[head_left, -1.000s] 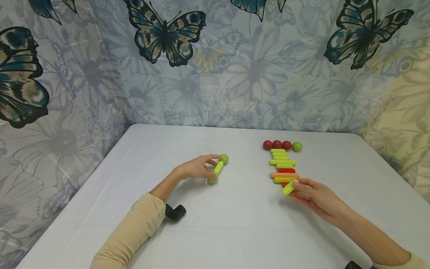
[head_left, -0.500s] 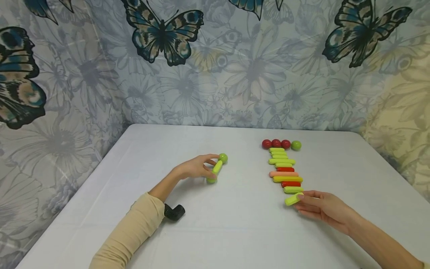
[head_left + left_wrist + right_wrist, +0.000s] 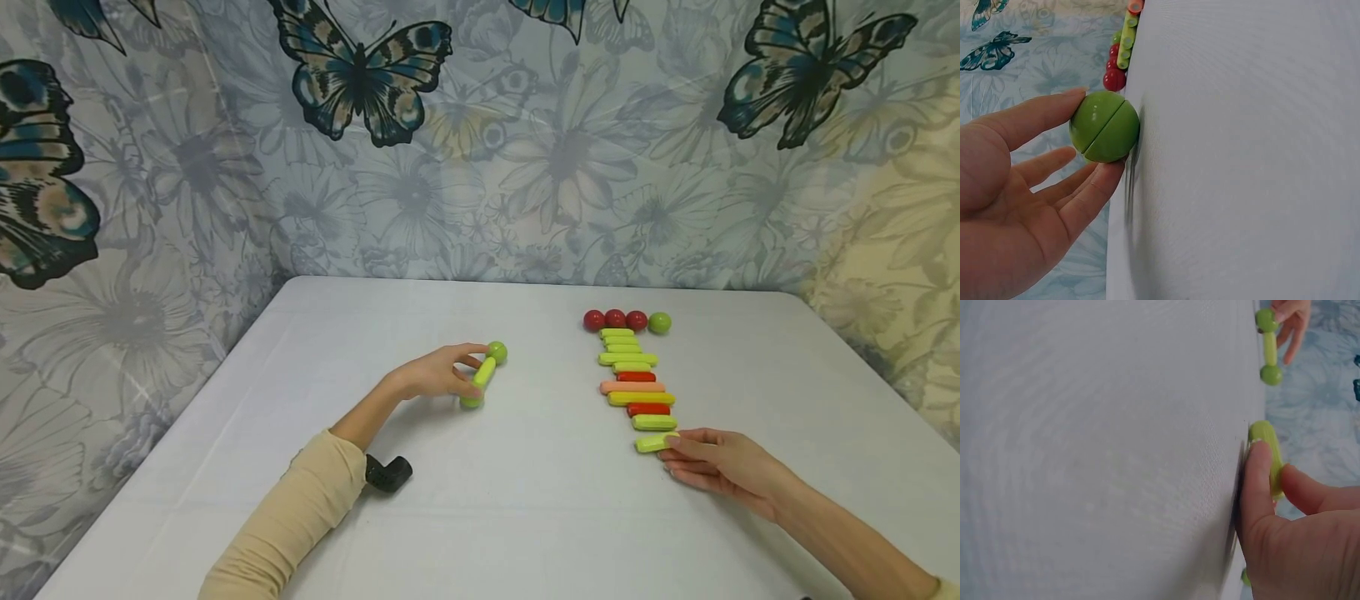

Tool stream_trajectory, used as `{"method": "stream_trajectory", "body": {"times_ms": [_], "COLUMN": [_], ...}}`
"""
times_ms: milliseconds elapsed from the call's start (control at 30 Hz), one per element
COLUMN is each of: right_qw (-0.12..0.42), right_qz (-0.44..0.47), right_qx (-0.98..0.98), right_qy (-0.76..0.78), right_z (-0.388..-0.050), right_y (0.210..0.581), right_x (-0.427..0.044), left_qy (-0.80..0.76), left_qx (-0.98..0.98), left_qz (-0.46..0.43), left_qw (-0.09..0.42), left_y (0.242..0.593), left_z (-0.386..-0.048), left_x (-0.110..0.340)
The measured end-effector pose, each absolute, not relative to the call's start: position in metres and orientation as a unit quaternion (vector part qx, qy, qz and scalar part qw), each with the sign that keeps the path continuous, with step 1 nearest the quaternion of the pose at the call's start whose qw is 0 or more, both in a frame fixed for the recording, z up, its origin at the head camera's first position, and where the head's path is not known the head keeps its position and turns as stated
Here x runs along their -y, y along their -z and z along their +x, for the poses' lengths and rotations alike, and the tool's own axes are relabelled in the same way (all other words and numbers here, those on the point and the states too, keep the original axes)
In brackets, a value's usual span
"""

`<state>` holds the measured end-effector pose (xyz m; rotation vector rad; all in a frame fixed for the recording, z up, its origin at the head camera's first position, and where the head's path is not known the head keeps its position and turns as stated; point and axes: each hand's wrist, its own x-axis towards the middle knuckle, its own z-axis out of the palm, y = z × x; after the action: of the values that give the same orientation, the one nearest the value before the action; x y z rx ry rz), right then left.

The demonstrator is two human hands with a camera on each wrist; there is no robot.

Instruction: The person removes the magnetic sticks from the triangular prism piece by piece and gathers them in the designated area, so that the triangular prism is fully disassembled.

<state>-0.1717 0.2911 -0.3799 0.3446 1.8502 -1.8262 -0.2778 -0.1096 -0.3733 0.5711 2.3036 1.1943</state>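
In the head view, my left hand [image 3: 435,372] pinches a dumbbell-shaped toy piece, a light green rod [image 3: 485,372] with a green ball at each end. The left wrist view shows the nearer green ball [image 3: 1105,125] between thumb and fingers. At the front end of a column of coloured rods, my right hand [image 3: 738,475] pinches the right end of a short light green rod [image 3: 651,442] between thumb and fingers. That rod lies nearly parallel to the light green rod [image 3: 655,422] just behind it, a small gap apart. It also appears in the right wrist view.
Behind the held rod, the column runs back through a red rod [image 3: 648,409], a yellow rod [image 3: 641,399], a peach rod [image 3: 632,387] and several light green ones. Three red balls [image 3: 615,319] and a green ball [image 3: 660,322] line up at its far end on the white table [image 3: 480,517].
My right hand has brought its rod toward the near end of the column, and the rod has turned from slanted to nearly parallel with the others. My left hand stays in place.
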Motion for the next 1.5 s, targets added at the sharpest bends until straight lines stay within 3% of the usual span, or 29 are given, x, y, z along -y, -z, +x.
{"method": "stream_trajectory", "body": {"times_ms": [1067, 1500], "right_qw": [0.221, 0.169], "right_qz": [0.144, 0.122], "right_qx": [-0.663, -0.837], "right_qy": [0.701, 0.506], "right_z": [-0.166, -0.177], "right_y": [0.378, 0.353], "right_x": [-0.284, -0.292], "left_qy": [-0.429, -0.43], "left_qx": [-0.845, -0.845], "left_qz": [0.213, 0.213], "left_qw": [0.237, 0.237], "left_y": [0.374, 0.375], "left_z": [-0.279, -0.28], "left_x": [0.109, 0.109]}}
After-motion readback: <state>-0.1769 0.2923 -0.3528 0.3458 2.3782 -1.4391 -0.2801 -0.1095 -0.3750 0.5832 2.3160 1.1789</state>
